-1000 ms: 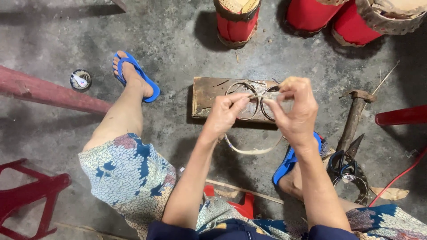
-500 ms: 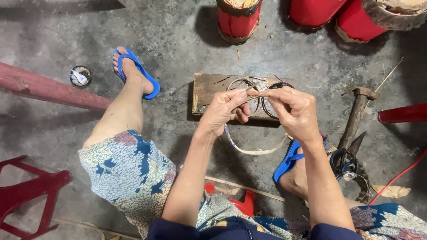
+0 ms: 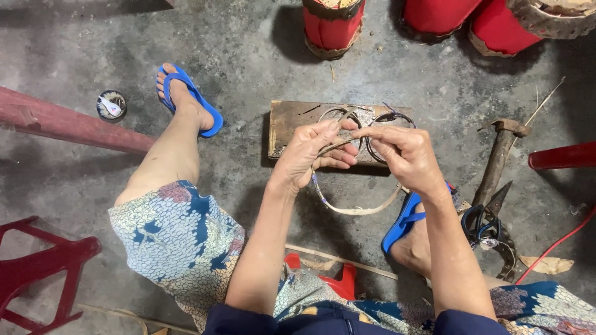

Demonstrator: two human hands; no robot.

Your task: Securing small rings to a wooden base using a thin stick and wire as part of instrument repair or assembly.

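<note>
My knees in the patterned blue cloth sit nearest, with a red plastic stool under me. Just beyond, my left hand and right hand meet above the floor, both with fingers curled together and pinching a thin pale strip that sags in a loop below them. My right foot in a blue sandal rests under the right wrist, beside scissors and a hammer. Behind the hands lies a wooden block carrying a few finished rings. My left foot's sandal is off left, near a small round tin. Farthest stand red drum-like pieces.
</note>
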